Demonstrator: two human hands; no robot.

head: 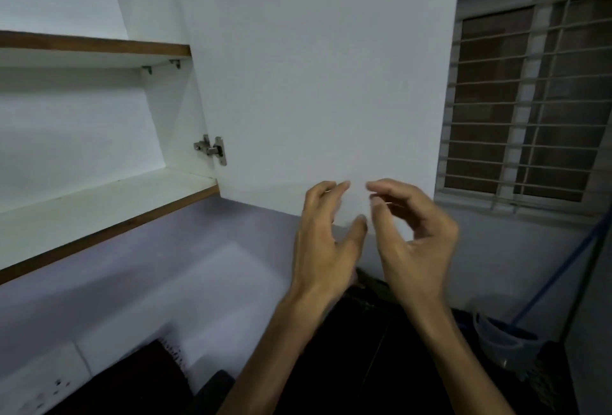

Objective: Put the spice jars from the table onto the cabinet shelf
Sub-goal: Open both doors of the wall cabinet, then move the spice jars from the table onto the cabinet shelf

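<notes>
Cabinet door [318, 76] hangs swung open, white, filling the middle of view; everything else placed relative to it. Left of door: hinge [212, 149] at its inner edge, then the cabinet's lower shelf [99, 209], bare white w/ brown front edge, and an upper shelf [96, 45] above. Right of door: barred window [526, 100]. Below-right of door: grey bucket [503, 341] w/ a blue handle [563, 265] leaning out of it. Below-left, at frame bottom: wall socket [43, 391] and a dark cloth-like thing [139, 381], too blurry to ID. Dark countertop [364, 365] under the arms.

No spice jars in view, so can't place them vs the fingers; neither hand holds anything.

Left hand [324, 242] & right hand [414, 235] are both raised in front of the door's lower edge, just beside each other, not touching. Both loosely curled, fingers spread apart & empty, thumbs toward each other. Fingertips near the door face; contact can't be told. Forearms rise from bottom centre.
</notes>
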